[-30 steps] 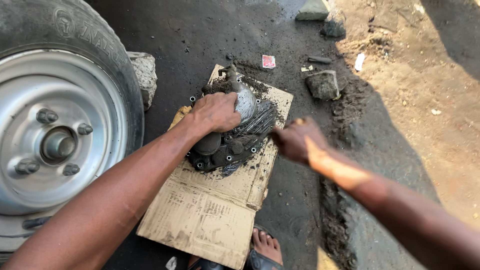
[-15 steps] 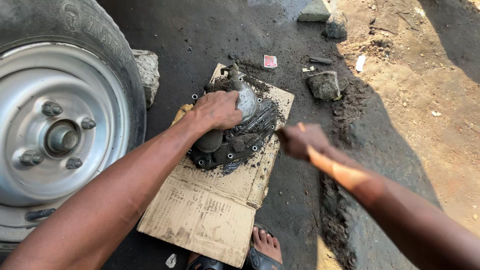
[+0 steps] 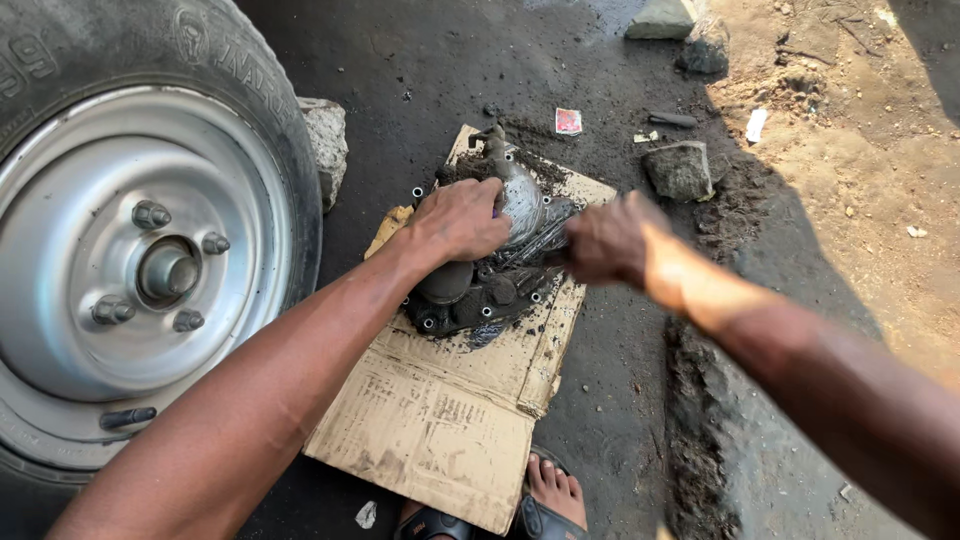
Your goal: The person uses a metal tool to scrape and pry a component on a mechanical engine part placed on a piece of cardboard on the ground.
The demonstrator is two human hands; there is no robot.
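Note:
A greasy dark metal housing (image 3: 478, 290) with bolt holes and a shiny domed top lies on a flattened piece of cardboard (image 3: 440, 420) on the oily ground. My left hand (image 3: 458, 218) rests on top of the housing and grips it. My right hand (image 3: 605, 240) is closed around a thin tool whose dark tip (image 3: 530, 250) reaches into the housing; the tool itself is mostly hidden by my fist.
A vehicle wheel (image 3: 130, 260) with a silver rim stands at the left, with a stone (image 3: 325, 140) wedged against the tyre. More stones (image 3: 680, 168) and litter lie beyond the cardboard. My sandalled foot (image 3: 550, 495) is at the cardboard's near edge. Sunlit dirt spreads to the right.
My right hand has moved left toward the housing, now touching its side. My left hand stays on top of it.

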